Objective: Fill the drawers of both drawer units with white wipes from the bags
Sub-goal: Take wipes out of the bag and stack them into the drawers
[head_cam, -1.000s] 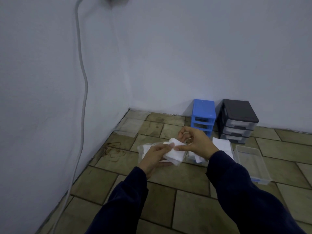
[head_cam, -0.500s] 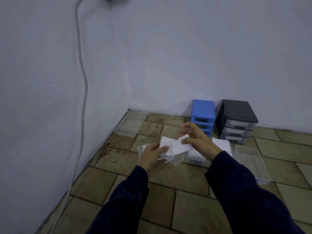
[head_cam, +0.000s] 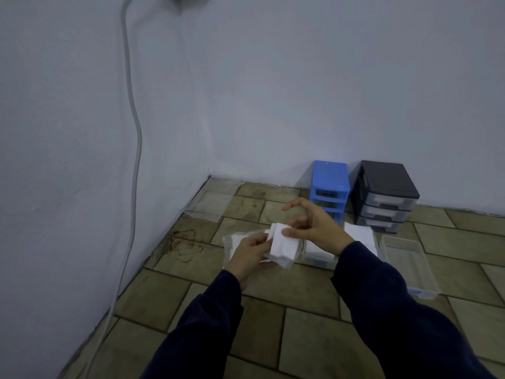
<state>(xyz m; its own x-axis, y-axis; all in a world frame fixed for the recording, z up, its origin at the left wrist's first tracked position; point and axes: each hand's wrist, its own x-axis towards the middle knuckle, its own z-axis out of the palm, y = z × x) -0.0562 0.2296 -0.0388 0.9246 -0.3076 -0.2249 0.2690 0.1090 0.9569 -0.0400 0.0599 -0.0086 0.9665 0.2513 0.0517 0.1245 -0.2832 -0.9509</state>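
The left hand (head_cam: 250,254) grips a crinkled clear plastic bag (head_cam: 232,243) with its fingers curled round the bag's mouth, while the right hand (head_cam: 314,228) pinches a stack of white folded wipes (head_cam: 284,246) between thumb and middle fingers, the forefinger lifted free above. The stack looks about half out of the bag. To finish the pull cleanly, the left hand should hold the bag firm and low while the right draws the stack straight out, keeping the pinch across the whole thickness so no sheet peels away or drags back inside.

At 1 o'clock from the hands a small blue plastic three-drawer unit (head_cam: 330,187) stands against the wall, with its slots showing dark, and just beside it at 2 o'clock a larger black unit with clear drawers (head_cam: 385,196). In front of the black unit lies another pile of white wipes (head_cam: 360,235); a clear plastic drawer tray (head_cam: 410,265) rests on the floor at 3 o'clock, and a second clear tray (head_cam: 317,255), partly hidden behind the right wrist, seems to hold wipes.

The surface is a floor of worn olive-brown tiles (head_cam: 314,346) with dark grout, stained at 9 o'clock. Pale bluish walls meet in a corner, and a grey cable (head_cam: 135,160) hangs down the left wall
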